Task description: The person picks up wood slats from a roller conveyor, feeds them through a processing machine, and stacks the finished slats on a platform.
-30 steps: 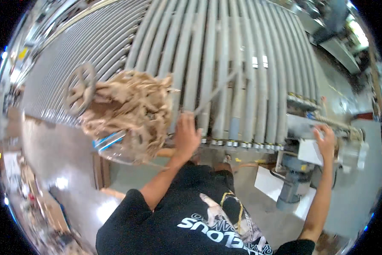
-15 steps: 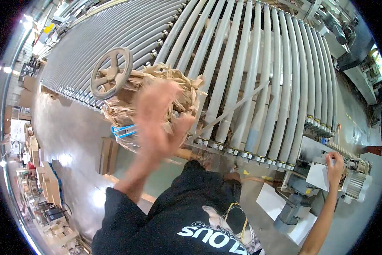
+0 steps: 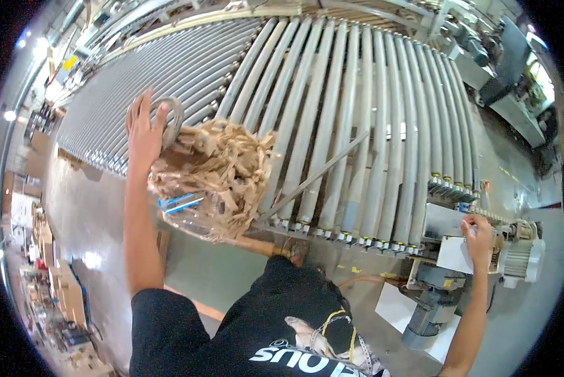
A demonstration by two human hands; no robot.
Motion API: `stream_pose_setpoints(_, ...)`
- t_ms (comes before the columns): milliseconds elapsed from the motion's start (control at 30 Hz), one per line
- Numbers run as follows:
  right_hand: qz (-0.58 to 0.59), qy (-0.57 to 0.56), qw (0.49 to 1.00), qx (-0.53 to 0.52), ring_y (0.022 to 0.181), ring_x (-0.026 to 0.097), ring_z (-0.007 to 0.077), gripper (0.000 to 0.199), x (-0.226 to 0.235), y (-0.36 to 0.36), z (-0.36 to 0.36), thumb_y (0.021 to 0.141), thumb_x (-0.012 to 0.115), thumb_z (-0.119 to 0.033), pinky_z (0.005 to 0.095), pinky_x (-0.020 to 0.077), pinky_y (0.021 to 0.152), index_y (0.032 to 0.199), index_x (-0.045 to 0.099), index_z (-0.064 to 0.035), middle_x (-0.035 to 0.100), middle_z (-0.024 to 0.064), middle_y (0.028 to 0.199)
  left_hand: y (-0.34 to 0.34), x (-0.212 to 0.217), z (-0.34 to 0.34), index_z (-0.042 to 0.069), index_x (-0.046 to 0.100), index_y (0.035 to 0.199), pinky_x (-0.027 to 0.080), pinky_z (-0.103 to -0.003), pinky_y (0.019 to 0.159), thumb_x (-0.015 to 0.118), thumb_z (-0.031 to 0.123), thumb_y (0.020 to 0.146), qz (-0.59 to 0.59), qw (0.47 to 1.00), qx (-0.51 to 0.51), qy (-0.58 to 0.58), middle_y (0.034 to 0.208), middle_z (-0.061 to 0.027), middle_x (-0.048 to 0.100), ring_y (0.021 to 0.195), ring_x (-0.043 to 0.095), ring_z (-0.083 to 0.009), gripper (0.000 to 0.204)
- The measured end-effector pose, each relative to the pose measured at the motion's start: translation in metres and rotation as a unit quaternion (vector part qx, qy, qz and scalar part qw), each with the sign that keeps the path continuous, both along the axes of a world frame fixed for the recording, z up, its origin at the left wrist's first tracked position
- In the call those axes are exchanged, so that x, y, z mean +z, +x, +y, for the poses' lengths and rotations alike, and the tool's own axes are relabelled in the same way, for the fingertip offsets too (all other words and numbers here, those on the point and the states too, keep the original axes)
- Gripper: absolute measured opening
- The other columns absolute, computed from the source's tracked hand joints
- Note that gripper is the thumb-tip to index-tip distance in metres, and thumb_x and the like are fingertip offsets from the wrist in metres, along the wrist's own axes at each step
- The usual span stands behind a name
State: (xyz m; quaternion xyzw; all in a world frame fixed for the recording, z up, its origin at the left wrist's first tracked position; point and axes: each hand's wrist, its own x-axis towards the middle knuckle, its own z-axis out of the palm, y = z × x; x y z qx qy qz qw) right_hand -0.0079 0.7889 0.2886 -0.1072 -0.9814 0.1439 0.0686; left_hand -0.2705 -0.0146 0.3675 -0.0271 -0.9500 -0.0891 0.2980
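Up on the person's head, a wide fisheye camera looks steeply down and ahead over the black shirt (image 3: pixel 232 342), which fills the bottom of its view at close range. It takes in the roller conveyor (image 3: pixel 319 94) from near edge to far edge, bending its lines toward the rim, with the left hand (image 3: pixel 145 137) and right hand (image 3: pixel 478 237) both in sight.

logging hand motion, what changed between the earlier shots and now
The left hand moved leftward, past the crumpled brown paper, to the grey handwheel; whether it grips is unclear. The right hand stayed by the white panel; the paper stayed beside the handwheel.
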Motion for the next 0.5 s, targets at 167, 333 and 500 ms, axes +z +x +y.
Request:
stream_pose_setpoints(167, 0.061, -0.030, 0.998, 0.011, 0.095, 0.072, 0.0335, 0.033, -0.008, -0.002, -0.016, 0.083, 0.087, -0.038, 0.0453, 0.0527, 0.090, 0.094, 0.079, -0.0087, 0.078, 0.0103, 0.095, -0.001, -0.014, -0.030, 0.008, 0.045, 0.163, 0.021, -0.052, 0.131, 0.046, 0.061, 0.111, -0.085, 0.996, 0.027, -0.011, 0.167, -0.0208, 0.043, 0.157, 0.034, -0.0411, 0.075)
stream_pose_setpoints(333, 0.023, -0.021, 0.999, -0.035, 0.107, 0.070, 0.0308, 0.046, -0.007, -0.004, -0.013, 0.091, 0.076, -0.060, 0.0465, 0.0487, 0.099, 0.094, 0.080, -0.0143, 0.079, 0.0059, 0.102, -0.015, -0.013, -0.032, 0.006, 0.048, 0.161, 0.022, -0.052, 0.131, 0.045, 0.063, 0.110, -0.132, 0.990, 0.029, -0.031, 0.168, -0.0231, 0.041, 0.157, 0.033, -0.0424, 0.077)
stream_pose_setpoints(500, 0.067, -0.046, 0.997, -0.001, 0.090, 0.077, 0.0287, 0.056, -0.006, -0.004, 0.007, 0.089, 0.071, -0.072, 0.0461, 0.0570, 0.084, 0.095, 0.083, -0.0178, 0.081, 0.0058, 0.093, -0.057, -0.030, -0.083, -0.003, 0.059, 0.149, 0.030, -0.050, 0.126, 0.045, 0.048, 0.114, -0.090, 0.994, -0.059, 0.028, 0.156, -0.0256, 0.053, 0.147, 0.045, -0.0439, 0.064)
